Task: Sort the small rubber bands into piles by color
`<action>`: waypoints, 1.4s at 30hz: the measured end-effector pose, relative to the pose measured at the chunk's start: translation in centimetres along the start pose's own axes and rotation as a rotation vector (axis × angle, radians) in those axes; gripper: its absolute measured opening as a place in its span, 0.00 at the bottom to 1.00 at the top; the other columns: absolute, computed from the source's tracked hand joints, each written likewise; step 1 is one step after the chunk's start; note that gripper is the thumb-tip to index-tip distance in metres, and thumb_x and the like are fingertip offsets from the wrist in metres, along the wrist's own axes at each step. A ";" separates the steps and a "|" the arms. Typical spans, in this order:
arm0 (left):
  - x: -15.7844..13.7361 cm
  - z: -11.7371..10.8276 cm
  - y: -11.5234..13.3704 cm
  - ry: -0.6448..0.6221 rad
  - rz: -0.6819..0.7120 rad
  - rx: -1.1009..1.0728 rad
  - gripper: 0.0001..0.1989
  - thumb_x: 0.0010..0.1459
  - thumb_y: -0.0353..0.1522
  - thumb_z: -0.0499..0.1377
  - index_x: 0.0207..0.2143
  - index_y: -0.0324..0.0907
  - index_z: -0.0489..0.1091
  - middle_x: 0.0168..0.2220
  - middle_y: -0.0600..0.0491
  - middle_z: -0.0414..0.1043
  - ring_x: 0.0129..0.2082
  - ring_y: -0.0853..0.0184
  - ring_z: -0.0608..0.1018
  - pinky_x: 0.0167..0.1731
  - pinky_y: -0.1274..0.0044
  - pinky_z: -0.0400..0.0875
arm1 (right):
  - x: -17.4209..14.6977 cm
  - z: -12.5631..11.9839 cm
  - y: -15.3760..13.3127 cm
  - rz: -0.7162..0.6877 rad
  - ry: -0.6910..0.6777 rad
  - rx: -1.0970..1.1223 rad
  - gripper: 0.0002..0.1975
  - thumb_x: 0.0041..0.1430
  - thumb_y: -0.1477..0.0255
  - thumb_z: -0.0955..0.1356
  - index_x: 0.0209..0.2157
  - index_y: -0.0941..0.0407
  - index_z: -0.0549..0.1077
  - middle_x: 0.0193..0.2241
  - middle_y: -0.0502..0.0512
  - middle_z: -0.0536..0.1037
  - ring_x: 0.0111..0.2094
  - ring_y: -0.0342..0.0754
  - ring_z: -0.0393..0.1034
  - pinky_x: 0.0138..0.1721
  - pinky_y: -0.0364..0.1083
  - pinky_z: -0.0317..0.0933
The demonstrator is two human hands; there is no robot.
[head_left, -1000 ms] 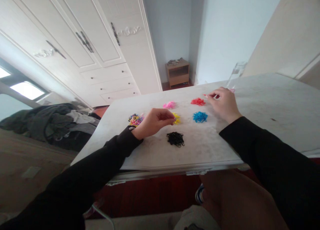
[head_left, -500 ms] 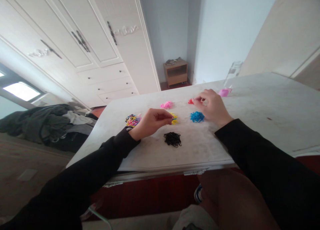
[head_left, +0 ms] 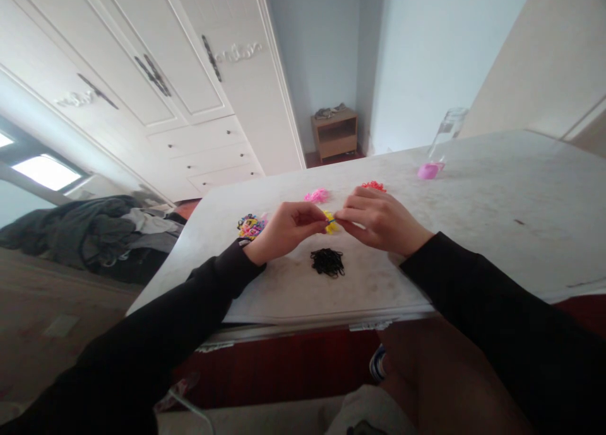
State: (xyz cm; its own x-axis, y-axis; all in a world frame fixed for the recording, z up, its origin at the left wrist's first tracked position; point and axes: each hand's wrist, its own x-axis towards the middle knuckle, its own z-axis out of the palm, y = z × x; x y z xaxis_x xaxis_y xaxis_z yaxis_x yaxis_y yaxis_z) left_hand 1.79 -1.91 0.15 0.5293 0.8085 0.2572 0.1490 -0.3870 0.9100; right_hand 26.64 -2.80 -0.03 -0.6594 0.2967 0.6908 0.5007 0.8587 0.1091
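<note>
My left hand (head_left: pixel 291 228) is closed in a pinch over the table, thumb and forefinger on a small blue rubber band (head_left: pixel 331 221). Facing it, my right hand (head_left: pixel 386 220) pinches the other end of that band, so the fingertips nearly meet. Directly behind the fingertips lies a pile of yellow rubber bands (head_left: pixel 330 228), partly covered. A black pile of bands (head_left: pixel 327 262) is nearer to me. Pink bands (head_left: pixel 317 196) and red bands (head_left: pixel 374 186) lie farther back. The blue pile is hidden by my right hand. Mixed-colour bands (head_left: pixel 250 226) sit beside my left wrist.
The white table (head_left: pixel 492 233) carries a clear glass bottle (head_left: pixel 447 132) at the back right, with something pink (head_left: pixel 430 170) at its base. Beyond stand white wardrobes (head_left: pixel 189 56) and a small wooden cabinet (head_left: pixel 335 135). Dark clothes (head_left: pixel 95 233) are heaped at the left.
My right hand has come down and left from near the red pile to meet my left hand at the blue band. It now covers the blue pile. The left hand has barely moved.
</note>
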 end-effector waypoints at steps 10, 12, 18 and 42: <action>0.0 -0.8 -0.3 0.041 0.042 0.093 0.07 0.60 0.34 0.70 0.34 0.38 0.80 0.32 0.49 0.83 0.31 0.68 0.83 0.37 0.75 0.81 | -3.3 -1.4 4.9 0.615 0.122 0.279 0.05 0.53 0.73 0.70 0.24 0.52 0.75 0.26 0.53 0.78 0.31 0.51 0.67 0.38 0.52 0.62; 0.0 -0.9 -0.5 0.055 0.047 0.123 0.07 0.60 0.34 0.70 0.35 0.38 0.81 0.32 0.49 0.83 0.32 0.67 0.83 0.37 0.75 0.81 | -3.3 -1.1 4.9 0.595 0.089 0.300 0.05 0.51 0.73 0.70 0.23 0.53 0.74 0.26 0.53 0.78 0.30 0.50 0.66 0.37 0.52 0.61; 0.3 -1.5 -0.8 0.126 0.097 0.230 0.07 0.59 0.35 0.69 0.35 0.39 0.82 0.36 0.47 0.84 0.36 0.65 0.83 0.40 0.73 0.81 | -3.5 -0.7 4.8 0.566 0.030 0.328 0.06 0.50 0.73 0.69 0.21 0.52 0.74 0.27 0.55 0.80 0.33 0.54 0.69 0.36 0.52 0.60; 1.5 -4.0 -3.2 0.088 0.162 0.618 0.18 0.65 0.34 0.62 0.55 0.39 0.79 0.58 0.39 0.79 0.59 0.54 0.80 0.63 0.59 0.74 | -3.5 -0.7 4.4 0.643 0.072 0.334 0.06 0.52 0.72 0.71 0.23 0.54 0.75 0.29 0.53 0.76 0.28 0.48 0.63 0.34 0.50 0.57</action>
State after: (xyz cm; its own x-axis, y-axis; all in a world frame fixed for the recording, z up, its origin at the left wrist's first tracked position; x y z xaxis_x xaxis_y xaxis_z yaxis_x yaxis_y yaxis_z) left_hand -1.19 2.30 -1.06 0.5188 0.7417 0.4251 0.5408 -0.6698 0.5088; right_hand 31.54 -0.33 -1.49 -0.2480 0.7669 0.5919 0.5714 0.6092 -0.5500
